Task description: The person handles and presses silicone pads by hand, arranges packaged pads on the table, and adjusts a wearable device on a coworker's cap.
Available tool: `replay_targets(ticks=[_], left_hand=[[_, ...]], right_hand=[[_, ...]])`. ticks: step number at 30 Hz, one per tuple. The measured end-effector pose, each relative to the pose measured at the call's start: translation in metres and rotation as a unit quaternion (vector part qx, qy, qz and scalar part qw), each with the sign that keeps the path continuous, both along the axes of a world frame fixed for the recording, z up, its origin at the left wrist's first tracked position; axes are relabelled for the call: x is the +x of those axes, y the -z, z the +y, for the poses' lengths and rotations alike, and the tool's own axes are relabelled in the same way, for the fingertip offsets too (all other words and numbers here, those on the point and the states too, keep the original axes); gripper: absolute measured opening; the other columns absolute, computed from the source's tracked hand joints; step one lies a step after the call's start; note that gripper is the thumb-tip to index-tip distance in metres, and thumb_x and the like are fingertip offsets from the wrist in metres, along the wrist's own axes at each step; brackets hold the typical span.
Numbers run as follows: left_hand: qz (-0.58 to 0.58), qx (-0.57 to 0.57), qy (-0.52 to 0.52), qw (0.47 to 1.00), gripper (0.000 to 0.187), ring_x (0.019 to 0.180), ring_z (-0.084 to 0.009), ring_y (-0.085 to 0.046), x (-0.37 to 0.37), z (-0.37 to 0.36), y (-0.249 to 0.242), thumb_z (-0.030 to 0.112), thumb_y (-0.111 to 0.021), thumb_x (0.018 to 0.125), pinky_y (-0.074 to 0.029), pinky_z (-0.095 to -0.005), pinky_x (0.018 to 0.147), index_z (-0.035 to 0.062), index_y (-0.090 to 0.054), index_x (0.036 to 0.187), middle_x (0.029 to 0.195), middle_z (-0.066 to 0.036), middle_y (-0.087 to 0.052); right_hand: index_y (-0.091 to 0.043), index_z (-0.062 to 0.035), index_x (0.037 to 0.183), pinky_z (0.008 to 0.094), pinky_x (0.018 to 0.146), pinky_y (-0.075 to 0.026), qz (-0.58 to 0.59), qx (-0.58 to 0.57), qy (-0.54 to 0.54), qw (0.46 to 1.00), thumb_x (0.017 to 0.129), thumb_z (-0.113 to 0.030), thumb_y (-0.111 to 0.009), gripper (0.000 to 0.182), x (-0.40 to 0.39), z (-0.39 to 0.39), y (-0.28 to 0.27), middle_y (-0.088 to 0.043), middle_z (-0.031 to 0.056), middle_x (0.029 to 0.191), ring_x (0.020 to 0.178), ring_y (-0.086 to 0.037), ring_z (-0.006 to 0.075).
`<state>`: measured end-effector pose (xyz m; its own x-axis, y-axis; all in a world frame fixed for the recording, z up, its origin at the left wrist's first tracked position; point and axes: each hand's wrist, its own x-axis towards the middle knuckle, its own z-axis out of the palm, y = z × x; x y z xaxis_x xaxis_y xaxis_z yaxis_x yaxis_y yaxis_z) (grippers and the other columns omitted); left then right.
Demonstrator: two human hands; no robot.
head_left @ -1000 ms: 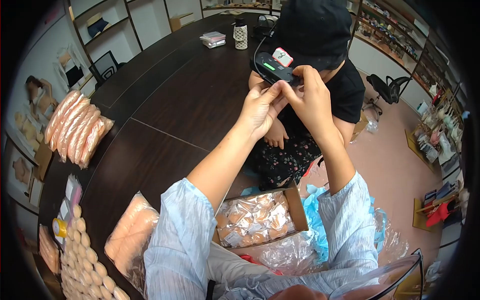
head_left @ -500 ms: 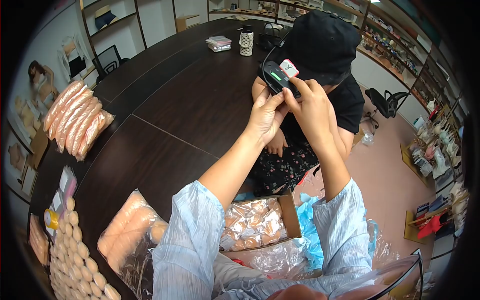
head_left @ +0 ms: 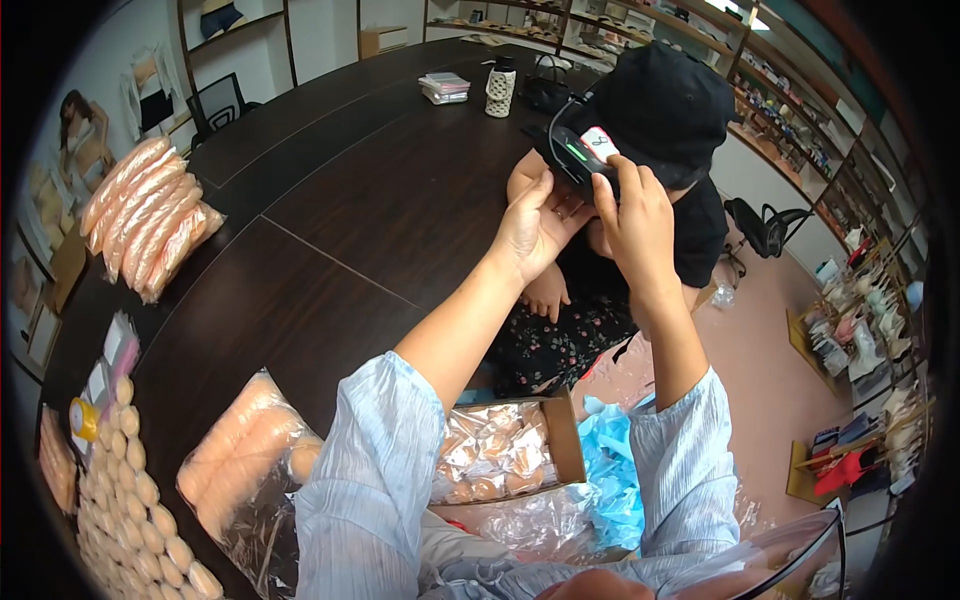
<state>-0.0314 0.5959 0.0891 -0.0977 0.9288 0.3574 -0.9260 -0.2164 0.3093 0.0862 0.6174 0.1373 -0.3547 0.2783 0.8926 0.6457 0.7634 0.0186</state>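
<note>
A black device (head_left: 574, 158) with a green strip and a cable is at the front of the black cap (head_left: 665, 105) of another person, who leans over the edge of the dark tabletop (head_left: 345, 225). A white label (head_left: 599, 143) with a red edge and a handwritten mark, seemingly an 8, stands up at the device's right side.

The left hand (head_left: 535, 228) is just below the device, palm turned up, its thumb raised and apart from the other fingers, which reach under the device. The right hand (head_left: 638, 215) is at the device's right end, its index fingertip by the label and its thumb slightly apart from it; whether these fingers are clamped on the device cannot be told.

Near the person, between the forearms, an open cardboard box (head_left: 568, 440) holds clear-wrapped beige pieces (head_left: 495, 450), with blue plastic (head_left: 610, 470) just right of it. On the near left lies a clear bag (head_left: 245, 450) of peach-coloured pieces, beside rows of beige ovals (head_left: 135, 490) and a yellow roll (head_left: 83, 418). Farther left is a pile of wrapped peach bundles (head_left: 150, 220). At the far side stand a bottle (head_left: 500, 90) in a white netted cover and, left of it, a small stack of packets (head_left: 444, 88).
</note>
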Motion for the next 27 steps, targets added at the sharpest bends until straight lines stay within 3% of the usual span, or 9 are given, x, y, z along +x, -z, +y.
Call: replay_targets(ticks=[7,12,16,21,27], left_hand=[[0.011,-0.031,-0.012,0.999,0.03,0.094,-0.0218,-0.059,-0.007,0.013,-0.009,0.017,-0.047,0.089,-0.05,-0.0341,0.085,-0.0034,-0.051,0.11,0.104,-0.016,-0.057],[0.098,-0.067,-0.053,0.992,0.029,0.089,-0.0228,-0.059,-0.027,0.019,-0.021,0.016,-0.049,0.084,-0.051,-0.0355,0.082,-0.0052,-0.051,0.104,0.1,-0.017,-0.057],[0.12,-0.078,-0.046,0.989,0.028,0.082,-0.021,-0.059,-0.029,0.01,-0.035,0.008,-0.044,0.081,-0.052,-0.0327,0.073,0.0012,-0.054,0.106,0.093,-0.015,-0.058],[0.16,-0.064,-0.06,0.983,0.023,0.081,-0.0225,-0.058,-0.031,0.018,-0.032,0.009,-0.046,0.077,-0.052,-0.0367,0.079,-0.0054,-0.053,0.094,0.088,-0.017,-0.058],[0.186,-0.098,-0.079,0.974,0.019,0.08,-0.0227,-0.058,-0.031,0.024,-0.038,0.007,-0.043,0.075,-0.052,-0.0361,0.079,-0.0042,-0.055,0.086,0.084,-0.017,-0.059]], right_hand=[[-0.057,-0.0019,0.104,0.0337,0.059,-0.045,-0.056,-0.013,0.014,0.998,0.084,-0.02,-0.057,0.027,0.009,-0.002,-0.015,-0.052,0.0125,0.075,0.064,-0.052,0.0264],[-0.056,-0.002,0.105,0.0338,0.059,-0.045,-0.076,-0.015,0.015,0.997,0.084,-0.02,-0.057,0.027,0.014,-0.003,-0.017,-0.052,0.013,0.076,0.065,-0.053,0.0264],[-0.055,-0.0018,0.106,0.0338,0.059,-0.045,-0.086,-0.021,0.012,0.996,0.084,-0.019,-0.057,0.028,0.016,-0.003,-0.021,-0.051,0.013,0.077,0.066,-0.052,0.0262],[-0.055,-0.0016,0.107,0.0336,0.06,-0.045,-0.097,0.003,0.026,0.995,0.084,-0.019,-0.056,0.028,0.018,-0.005,-0.024,-0.051,0.0128,0.077,0.066,-0.052,0.026],[-0.054,-0.0012,0.107,0.0333,0.06,-0.045,-0.106,0.04,0.02,0.993,0.085,-0.018,-0.056,0.028,0.019,0.0,-0.018,-0.05,0.0122,0.077,0.066,-0.051,0.026]])
